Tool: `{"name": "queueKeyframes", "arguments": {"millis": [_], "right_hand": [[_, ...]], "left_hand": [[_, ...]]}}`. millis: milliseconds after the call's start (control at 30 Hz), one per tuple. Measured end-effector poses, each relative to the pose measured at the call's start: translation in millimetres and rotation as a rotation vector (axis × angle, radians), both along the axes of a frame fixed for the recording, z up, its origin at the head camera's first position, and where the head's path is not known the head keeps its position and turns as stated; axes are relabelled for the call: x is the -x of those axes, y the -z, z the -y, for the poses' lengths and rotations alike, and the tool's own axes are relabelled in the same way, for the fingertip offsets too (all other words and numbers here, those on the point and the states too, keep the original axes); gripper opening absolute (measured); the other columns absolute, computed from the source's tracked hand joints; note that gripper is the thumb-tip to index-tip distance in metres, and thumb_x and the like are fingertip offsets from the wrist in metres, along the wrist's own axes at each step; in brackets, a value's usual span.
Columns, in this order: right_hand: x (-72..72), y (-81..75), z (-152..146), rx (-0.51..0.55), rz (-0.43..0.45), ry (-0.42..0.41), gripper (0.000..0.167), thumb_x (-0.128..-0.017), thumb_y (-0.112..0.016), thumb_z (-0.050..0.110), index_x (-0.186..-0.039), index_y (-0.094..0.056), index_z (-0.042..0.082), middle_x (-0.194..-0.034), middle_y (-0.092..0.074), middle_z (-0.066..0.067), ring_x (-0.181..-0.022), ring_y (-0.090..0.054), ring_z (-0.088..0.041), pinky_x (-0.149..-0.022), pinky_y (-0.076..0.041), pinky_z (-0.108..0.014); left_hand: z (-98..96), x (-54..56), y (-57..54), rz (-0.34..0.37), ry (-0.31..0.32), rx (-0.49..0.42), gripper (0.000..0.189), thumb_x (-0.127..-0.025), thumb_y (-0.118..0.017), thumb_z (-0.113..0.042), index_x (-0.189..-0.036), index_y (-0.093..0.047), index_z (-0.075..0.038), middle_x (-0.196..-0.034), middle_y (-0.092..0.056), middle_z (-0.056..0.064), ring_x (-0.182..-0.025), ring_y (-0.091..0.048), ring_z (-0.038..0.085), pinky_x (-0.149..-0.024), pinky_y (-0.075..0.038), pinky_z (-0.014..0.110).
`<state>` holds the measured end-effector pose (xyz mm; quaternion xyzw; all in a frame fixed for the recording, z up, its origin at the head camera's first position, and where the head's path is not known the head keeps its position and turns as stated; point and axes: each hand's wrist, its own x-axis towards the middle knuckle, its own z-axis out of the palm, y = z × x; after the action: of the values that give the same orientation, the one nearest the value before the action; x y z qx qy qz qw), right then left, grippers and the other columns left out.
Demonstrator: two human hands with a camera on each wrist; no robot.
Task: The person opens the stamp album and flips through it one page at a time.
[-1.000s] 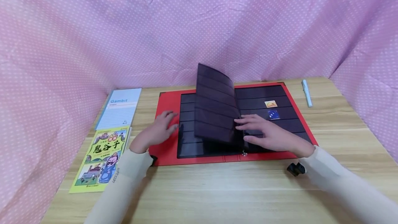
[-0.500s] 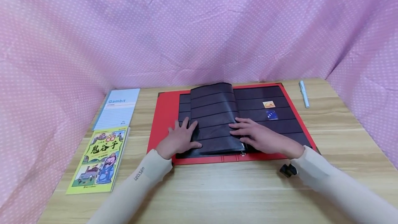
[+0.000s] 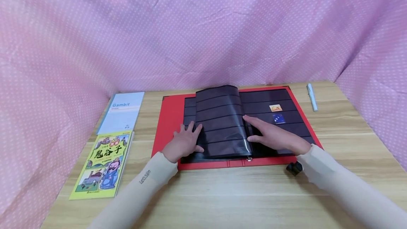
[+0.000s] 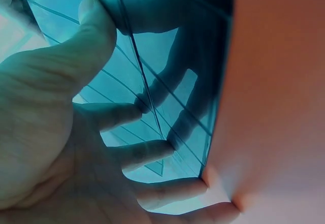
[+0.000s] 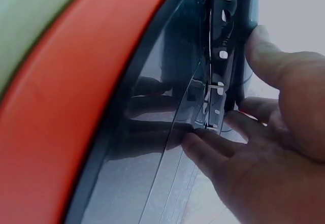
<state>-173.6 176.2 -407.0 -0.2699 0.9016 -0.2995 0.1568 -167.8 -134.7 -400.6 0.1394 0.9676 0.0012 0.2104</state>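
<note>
A red ring-bound stamp album (image 3: 171,116) lies spread on the table, its black pocket pages (image 3: 219,116) bowed up near the spine. My left hand (image 3: 182,144), fingers spread and straight, rests on the left pages at their outer edge. In the left wrist view its fingertips meet the glossy page (image 4: 167,82). Over the spine, my right hand (image 3: 273,135) touches the bowed page with extended fingers. Metal rings (image 5: 216,87) show beside those fingers in the right wrist view. On the right page sit an orange-and-white stamp (image 3: 275,107) and a blue stamp (image 3: 279,118).
On the left, a pale notebook (image 3: 122,112) marked "Gambit" lies behind a yellow-green comic book (image 3: 101,165). A light blue pen (image 3: 312,97) is at the far right. Pink dotted cloth (image 3: 203,31) hangs behind the wooden table (image 3: 222,197).
The raised black page has come down onto the left side. My left hand has moved right onto the pages; my right hand has shifted slightly at the spine.
</note>
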Motion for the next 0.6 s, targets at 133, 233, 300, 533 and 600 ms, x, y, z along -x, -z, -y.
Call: {"name": "queueKeyframes", "arguments": {"millis": [133,233,300,533,600], "right_hand": [[-1.8,-1.5,3.2,-0.018,-0.007,0.012,0.075,-0.093,-0.06,0.035,-0.152,-0.019,0.015,-0.154,-0.02,-0.011,-0.137,-0.027,-0.031,-0.105,-0.03,-0.051],[-3.7,-2.2,7.9,-0.032,-0.006,0.035,0.075,-0.093,-0.06,0.038,-0.152,-0.019,0.017,-0.155,-0.018,-0.01,-0.136,-0.028,-0.031,-0.103,-0.032,-0.051],[-5.0,-2.8,12.6,-0.046,-0.013,0.045,0.076,-0.092,-0.059,0.041,-0.153,-0.018,0.018,-0.156,-0.016,-0.009,-0.135,-0.03,-0.032,-0.101,-0.035,-0.051],[-5.0,-6.6,32.2,-0.104,-0.065,0.048,0.077,-0.091,-0.062,0.041,-0.151,-0.024,0.011,-0.155,-0.02,-0.012,-0.134,-0.03,-0.037,-0.103,-0.032,-0.053],[-4.4,-8.7,35.4,-0.128,-0.081,0.044,0.077,-0.09,-0.063,0.04,-0.15,-0.027,0.01,-0.154,-0.022,-0.013,-0.133,-0.031,-0.039,-0.102,-0.032,-0.054]], "left_hand": [[2.6,-0.4,-0.9,0.01,-0.02,-0.045,0.092,-0.08,-0.072,-0.044,-0.152,-0.022,-0.018,-0.154,-0.017,0.016,-0.135,-0.017,0.046,-0.101,-0.028,0.062],[6.5,-1.0,-1.5,-0.003,-0.011,-0.061,0.091,-0.079,-0.074,-0.041,-0.151,-0.025,-0.015,-0.153,-0.02,0.016,-0.135,-0.018,0.045,-0.101,-0.029,0.061],[9.6,-1.2,-2.0,-0.021,0.005,-0.052,0.09,-0.079,-0.075,-0.04,-0.15,-0.027,-0.012,-0.152,-0.022,0.016,-0.135,-0.021,0.044,-0.1,-0.032,0.059],[19.1,-0.6,-4.5,-0.049,0.004,-0.058,0.085,-0.078,-0.077,-0.034,-0.146,-0.035,-0.006,-0.15,-0.022,0.02,-0.133,-0.027,0.04,-0.093,-0.045,0.047],[21.6,-0.5,-4.4,-0.044,-0.019,-0.07,0.086,-0.077,-0.079,-0.032,-0.146,-0.035,-0.007,-0.15,-0.02,0.021,-0.133,-0.025,0.04,-0.087,-0.049,0.046]]}}
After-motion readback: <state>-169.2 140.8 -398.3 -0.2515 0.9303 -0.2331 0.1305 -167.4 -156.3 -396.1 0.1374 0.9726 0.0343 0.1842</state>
